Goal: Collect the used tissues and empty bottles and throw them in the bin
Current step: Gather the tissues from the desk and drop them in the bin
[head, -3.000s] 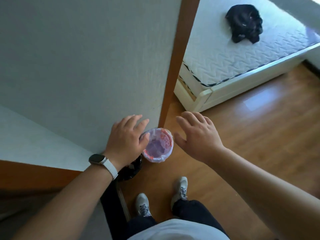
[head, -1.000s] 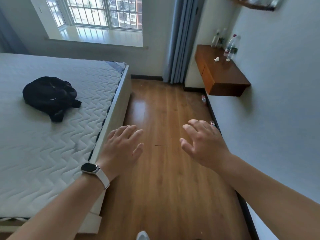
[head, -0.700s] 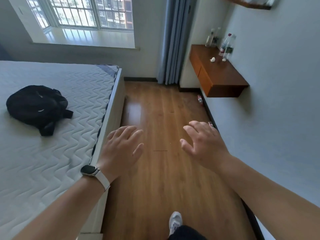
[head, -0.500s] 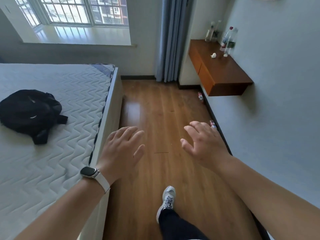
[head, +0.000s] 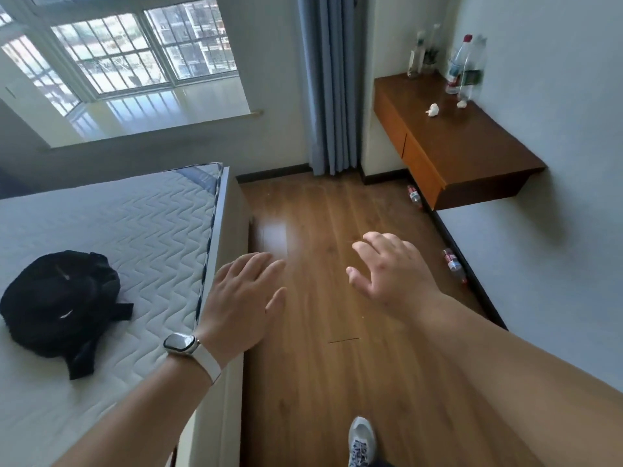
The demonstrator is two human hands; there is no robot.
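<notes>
**Head view, bedroom.** The left hand (head: 242,298) and right hand (head: 391,274) are held out over the floor (head: 320,382), fingers spread and relaxed, holding nothing.

None of the visible task items is in hand:
- The near floor bottle (head: 453,264), small with a red label, lies against the right wall, beyond the right hand.
- The far floor bottle (head: 414,195) lies under the front edge of the wall-mounted tabletop (head: 472,153).
- Two tall bottles (head: 467,67) stand at the tabletop's far end, by the wall.
- Two crumpled white tissues (head: 433,110) lie on the wood just in front of them.

Whether the slim vessels (head: 421,55) in the far corner are rubbish cannot be told, and the bin is not in view.

As judged from this layout, every item seen here awaits collection — each has to be picked up and carried to the bin, and the near floor bottle looks like the first within reach.

To the left are a bed (head: 118,230) carrying a black bag (head: 57,301), and a watch (head: 180,343) on the left wrist.
</notes>
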